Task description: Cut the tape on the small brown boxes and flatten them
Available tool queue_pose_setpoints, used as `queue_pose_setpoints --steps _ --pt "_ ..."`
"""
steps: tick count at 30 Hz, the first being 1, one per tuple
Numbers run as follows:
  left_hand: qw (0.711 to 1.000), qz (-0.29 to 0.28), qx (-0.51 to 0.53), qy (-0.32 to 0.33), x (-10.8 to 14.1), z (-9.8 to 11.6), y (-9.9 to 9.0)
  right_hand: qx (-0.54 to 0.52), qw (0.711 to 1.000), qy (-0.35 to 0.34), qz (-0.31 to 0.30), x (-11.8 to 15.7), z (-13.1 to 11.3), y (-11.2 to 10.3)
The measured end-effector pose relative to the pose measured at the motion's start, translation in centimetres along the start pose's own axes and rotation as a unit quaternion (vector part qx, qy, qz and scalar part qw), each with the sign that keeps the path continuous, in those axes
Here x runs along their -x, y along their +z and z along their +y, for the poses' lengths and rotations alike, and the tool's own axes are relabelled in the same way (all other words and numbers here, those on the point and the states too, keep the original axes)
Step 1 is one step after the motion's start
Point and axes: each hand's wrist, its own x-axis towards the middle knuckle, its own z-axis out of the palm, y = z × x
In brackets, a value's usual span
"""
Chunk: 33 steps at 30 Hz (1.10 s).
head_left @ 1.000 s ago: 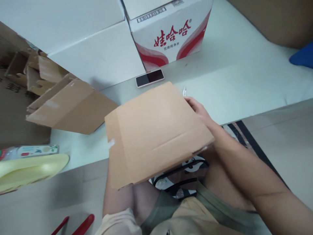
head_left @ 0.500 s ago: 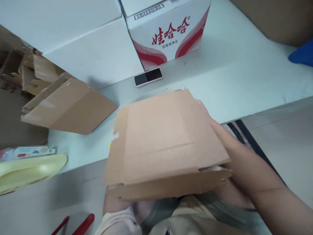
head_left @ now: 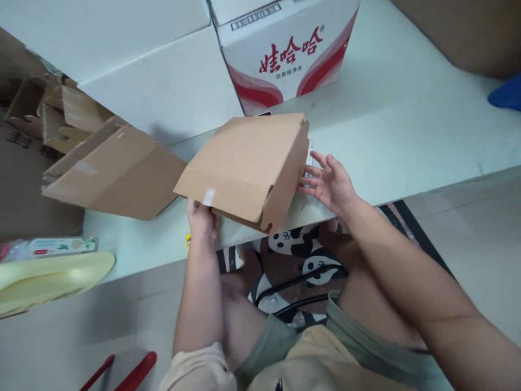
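A flat brown cardboard box (head_left: 248, 163) is tilted over the front part of the table, with a bit of white tape on its near edge. My left hand (head_left: 202, 218) grips that near left edge from below, its fingers partly hidden under the cardboard. On the other side, my right hand (head_left: 329, 182) has its fingers spread, the tips close to the box's right side flap; whether they touch it I cannot tell. Something small and shiny shows behind those fingers. Most of a small dark-screened device lies hidden behind the box.
White cartons (head_left: 163, 87), one a red-printed water carton (head_left: 291, 65), stand at the back. Another cardboard box (head_left: 118, 174) leans on the left, near a pale yellow tray-like thing (head_left: 57, 282) and a packaged item (head_left: 61, 246). A blue object (head_left: 507, 93) is far right.
The box has moved away from my body and turned, its right side flap now showing. My right hand has come off it and opened. My left hand has come into view at its near edge.
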Motion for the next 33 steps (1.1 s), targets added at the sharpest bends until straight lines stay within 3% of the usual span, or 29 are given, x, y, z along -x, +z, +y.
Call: queue_pose_setpoints --steps 2,4,8,11,13,16,18,21,25,28,31,33 --pt "1.000 0.020 0.013 0.014 0.2 0.0 0.3 -0.007 1.000 0.002 0.003 0.1 0.0 0.0" --pt "0.999 0.001 -0.005 0.039 0.3 0.0 0.2 -0.001 1.000 0.001 -0.012 0.2 0.0 0.0" --pt "0.980 -0.053 -0.155 0.111 0.0 -0.2 -0.9 0.047 0.997 -0.027 -0.050 0.6 0.0 0.1" --pt "0.943 -0.090 -0.280 0.159 -0.3 -0.1 -1.9 0.050 0.999 0.001 0.008 0.8 -0.4 0.4" --pt "0.933 -0.112 -0.299 0.164 -0.3 0.1 -2.2 0.045 0.995 0.057 0.064 0.9 -0.8 0.6" --pt "0.966 -0.113 -0.196 0.122 -0.3 0.4 -2.2 0.036 0.988 0.103 0.110 1.2 -1.3 0.6" --pt "0.990 -0.063 -0.091 0.085 -0.3 0.6 -1.8 0.033 0.989 0.089 0.115 1.6 -1.5 0.6" --pt "0.999 0.008 0.007 0.039 -0.1 1.3 -1.1 0.025 0.990 0.055 0.129 2.3 -1.5 0.7" --pt "0.995 0.036 0.082 -0.036 0.2 2.6 -0.8 -0.011 0.979 -0.051 0.198 2.8 -1.7 1.0" --pt "0.992 0.046 0.104 -0.056 0.4 3.3 -0.7 -0.047 0.954 -0.139 0.262 3.3 -2.6 0.8" --pt "0.991 0.041 0.110 -0.060 0.7 3.6 -0.5 -0.071 0.918 -0.204 0.332 4.8 -4.3 -0.8" --pt "0.991 0.038 0.113 -0.061 0.8 3.8 -0.5 -0.012 0.906 -0.223 0.359 6.4 -5.8 -2.6"
